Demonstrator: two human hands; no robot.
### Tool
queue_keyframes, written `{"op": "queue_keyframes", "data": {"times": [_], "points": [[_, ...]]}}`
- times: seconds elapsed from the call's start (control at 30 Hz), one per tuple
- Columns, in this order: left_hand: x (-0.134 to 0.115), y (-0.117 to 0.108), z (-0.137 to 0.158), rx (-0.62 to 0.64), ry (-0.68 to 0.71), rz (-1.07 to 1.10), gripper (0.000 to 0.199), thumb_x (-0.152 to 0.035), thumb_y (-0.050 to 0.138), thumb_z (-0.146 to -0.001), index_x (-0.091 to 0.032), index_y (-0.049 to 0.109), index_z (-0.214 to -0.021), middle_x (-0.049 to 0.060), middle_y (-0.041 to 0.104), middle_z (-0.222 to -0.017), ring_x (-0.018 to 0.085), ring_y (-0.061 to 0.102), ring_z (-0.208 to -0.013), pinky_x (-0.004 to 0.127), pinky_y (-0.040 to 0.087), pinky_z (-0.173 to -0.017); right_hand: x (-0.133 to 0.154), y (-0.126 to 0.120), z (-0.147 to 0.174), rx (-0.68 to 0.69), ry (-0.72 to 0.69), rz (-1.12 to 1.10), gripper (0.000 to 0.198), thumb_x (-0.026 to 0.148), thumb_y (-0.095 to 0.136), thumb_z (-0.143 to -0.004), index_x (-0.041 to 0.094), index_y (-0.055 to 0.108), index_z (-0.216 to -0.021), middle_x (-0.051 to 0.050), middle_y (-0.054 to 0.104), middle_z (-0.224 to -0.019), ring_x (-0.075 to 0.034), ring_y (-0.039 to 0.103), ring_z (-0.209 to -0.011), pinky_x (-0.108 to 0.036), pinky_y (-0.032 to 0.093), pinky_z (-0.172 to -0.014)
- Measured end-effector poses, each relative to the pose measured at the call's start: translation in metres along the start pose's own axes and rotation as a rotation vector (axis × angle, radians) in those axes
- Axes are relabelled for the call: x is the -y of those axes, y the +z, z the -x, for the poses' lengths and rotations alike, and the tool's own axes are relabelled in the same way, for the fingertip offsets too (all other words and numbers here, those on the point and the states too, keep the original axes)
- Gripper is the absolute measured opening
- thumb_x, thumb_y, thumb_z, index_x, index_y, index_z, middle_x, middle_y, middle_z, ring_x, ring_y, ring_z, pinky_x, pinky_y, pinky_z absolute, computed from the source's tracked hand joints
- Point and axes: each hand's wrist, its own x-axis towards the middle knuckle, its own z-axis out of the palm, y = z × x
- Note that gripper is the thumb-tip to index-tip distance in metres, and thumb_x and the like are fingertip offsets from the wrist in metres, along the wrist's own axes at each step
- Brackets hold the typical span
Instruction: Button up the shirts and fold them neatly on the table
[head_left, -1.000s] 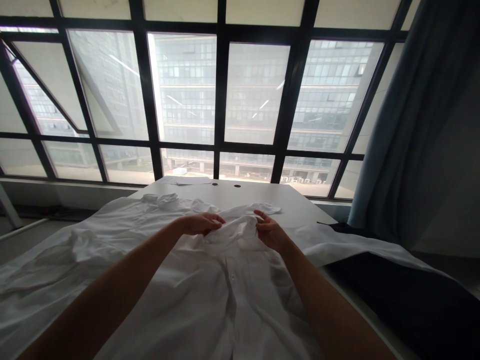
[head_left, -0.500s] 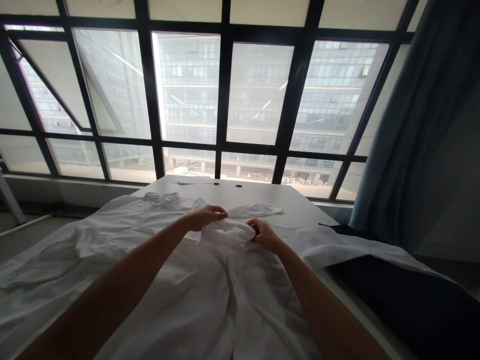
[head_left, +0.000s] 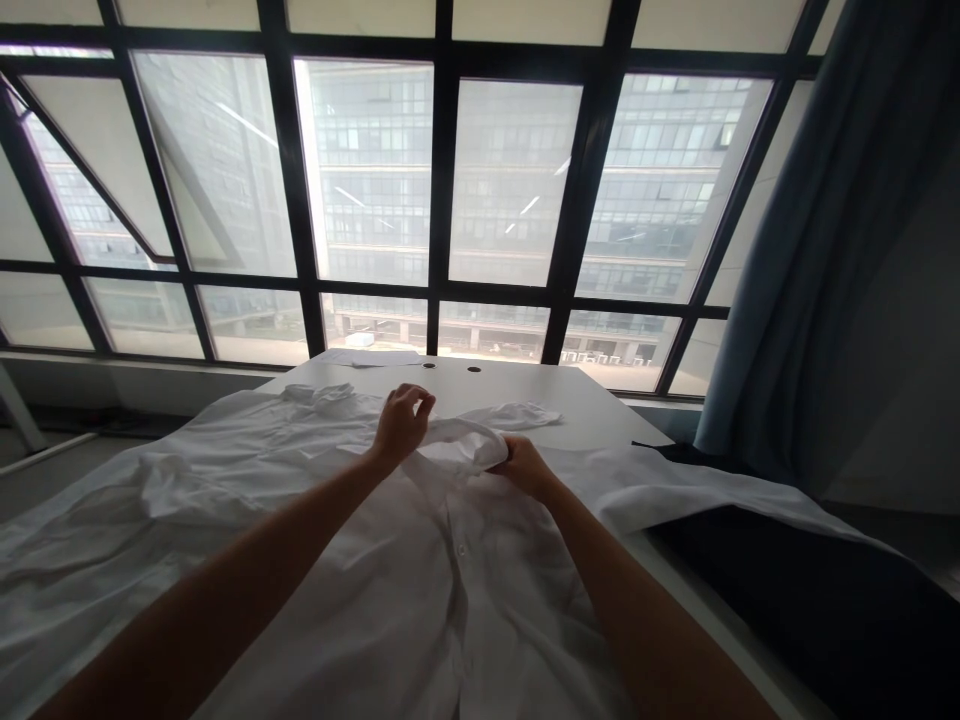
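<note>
A white button-up shirt (head_left: 517, 570) lies front side up on the table, its button placket running towards me. My right hand (head_left: 525, 466) pinches the right side of its collar (head_left: 466, 440), which stands up in a loop. Just above the collar's left side is my left hand (head_left: 405, 420), fingers loosely bent and apart, with nothing visible in them. One sleeve of the shirt stretches out to the right over a dark surface.
A second heap of white cloth (head_left: 225, 450) covers the left side of the white table (head_left: 592, 400). Flat white sheets (head_left: 375, 358) lie at its far edge. A dark item (head_left: 795, 600) is at the right, below a blue-grey curtain (head_left: 787, 250). Windows stand behind.
My left hand has let go of the collar's left side and lifted slightly up and left. My right hand keeps its hold, and the collar loop has tilted.
</note>
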Motion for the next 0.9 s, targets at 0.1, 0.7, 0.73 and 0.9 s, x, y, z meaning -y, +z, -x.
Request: {"op": "queue_keyframes", "data": {"times": [0.1,0.7,0.73,0.9], "points": [[-0.021,0.007,0.032,0.130,0.428,-0.200,0.023,-0.037,0.055,-0.091,-0.017,0.066,-0.085,0.009,0.066,-0.101,0.023,0.056,-0.100,0.040,0.039,-0.093,0.002,0.005,-0.001,-0.039,0.027,-0.119,0.026,0.028,0.077,-0.055,0.014,0.068,-0.074,0.001,0.067,-0.070,-0.016,0.058,-0.066,-0.029,0.048,-0.065],[-0.018,0.037,0.077,0.276,0.342,-0.342,0.034,-0.044,0.047,-0.095,-0.016,0.067,-0.094,0.011,0.070,-0.090,0.026,0.063,-0.090,0.040,0.039,-0.087,0.007,0.002,0.002,-0.041,0.100,0.210,0.034,0.015,0.071,-0.055,0.016,0.066,-0.089,0.003,0.061,-0.068,-0.013,0.053,-0.062,-0.026,0.045,-0.059],[-0.018,0.038,0.078,0.275,0.363,-0.353,0.033,-0.041,0.046,-0.096,-0.016,0.067,-0.093,0.011,0.070,-0.088,0.025,0.062,-0.089,0.040,0.039,-0.086,0.012,-0.001,0.002,-0.084,0.067,0.327,0.042,0.011,0.069,-0.056,0.017,0.066,-0.098,0.002,0.061,-0.071,-0.013,0.053,-0.061,-0.027,0.045,-0.059],[-0.014,0.041,0.076,0.259,0.435,-0.393,0.030,-0.039,0.047,-0.096,-0.017,0.068,-0.092,0.008,0.070,-0.086,0.023,0.060,-0.084,0.038,0.037,-0.081,0.052,-0.017,0.008,0.009,-0.244,0.598,0.047,0.008,0.060,-0.073,0.030,0.068,-0.113,-0.006,0.059,-0.108,-0.017,0.059,-0.079,-0.031,0.048,-0.066]]}}
